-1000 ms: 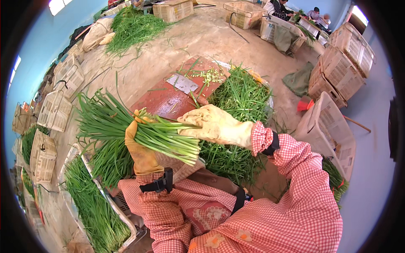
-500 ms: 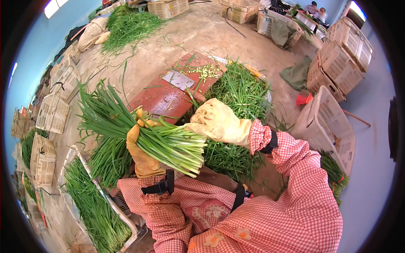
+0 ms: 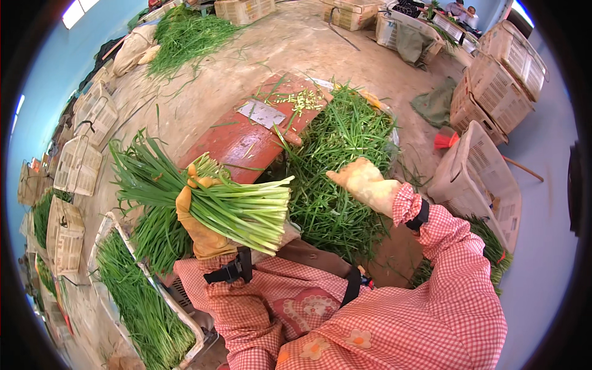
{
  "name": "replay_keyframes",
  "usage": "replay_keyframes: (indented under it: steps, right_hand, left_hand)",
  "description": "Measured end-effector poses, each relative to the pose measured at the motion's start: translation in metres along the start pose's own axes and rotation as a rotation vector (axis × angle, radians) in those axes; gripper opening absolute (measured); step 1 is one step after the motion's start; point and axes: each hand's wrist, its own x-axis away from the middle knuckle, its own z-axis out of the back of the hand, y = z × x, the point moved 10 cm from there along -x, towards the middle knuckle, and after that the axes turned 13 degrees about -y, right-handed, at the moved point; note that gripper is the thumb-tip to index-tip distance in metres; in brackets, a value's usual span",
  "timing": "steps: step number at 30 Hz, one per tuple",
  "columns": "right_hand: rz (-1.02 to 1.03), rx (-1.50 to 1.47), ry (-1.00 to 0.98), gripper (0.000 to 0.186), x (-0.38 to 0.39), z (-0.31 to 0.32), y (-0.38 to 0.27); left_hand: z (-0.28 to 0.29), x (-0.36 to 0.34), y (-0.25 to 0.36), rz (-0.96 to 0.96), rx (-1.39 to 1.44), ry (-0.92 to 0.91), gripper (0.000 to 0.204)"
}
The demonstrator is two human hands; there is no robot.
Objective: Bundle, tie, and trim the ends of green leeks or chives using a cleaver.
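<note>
A bunch of long green leafy stalks with pale ends (image 3: 250,213) is gripped in my left hand (image 3: 196,219), which wears an orange-yellow glove. My right hand (image 3: 364,185), in a cream glove, is apart from the bunch, over a heap of loose cut greens (image 3: 336,132). Its fingers look closed; whether they hold anything is hidden. Beyond the bunch lies a red board (image 3: 216,148) with a metal plate (image 3: 261,113) and small pale cut pieces on it. A crate of long greens (image 3: 139,302) stands at my lower left.
Crates stand along the left wall (image 3: 75,163) and are stacked at right (image 3: 493,92), with an open white crate (image 3: 462,166) nearer. A green sack (image 3: 431,105) and red broom (image 3: 445,139) lie beside them. Another greens pile (image 3: 185,40) is at back. Other people (image 3: 459,13) sit far right.
My right hand has moved away from the bunch, rightward, over the loose heap. My left hand still holds the bunch, which now sits a little further left than half a second ago.
</note>
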Motion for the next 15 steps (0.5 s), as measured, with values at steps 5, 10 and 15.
replay_keyframes:
  steps: [5,10,15]
  right_hand:
    - [0.386,-0.452,0.714,0.043,0.040,0.094,-0.032]
    - [0.612,-0.538,0.855,0.037,0.044,0.138,-0.083]
    - [0.605,-0.755,0.807,0.017,0.019,0.119,-0.088]
  left_hand:
    - [0.015,0.002,0.008,-0.040,0.002,0.040,0.040]
    - [0.020,0.006,0.013,-0.080,-0.088,0.101,0.037]
    - [0.025,0.008,0.010,-0.076,-0.002,0.108,0.037]
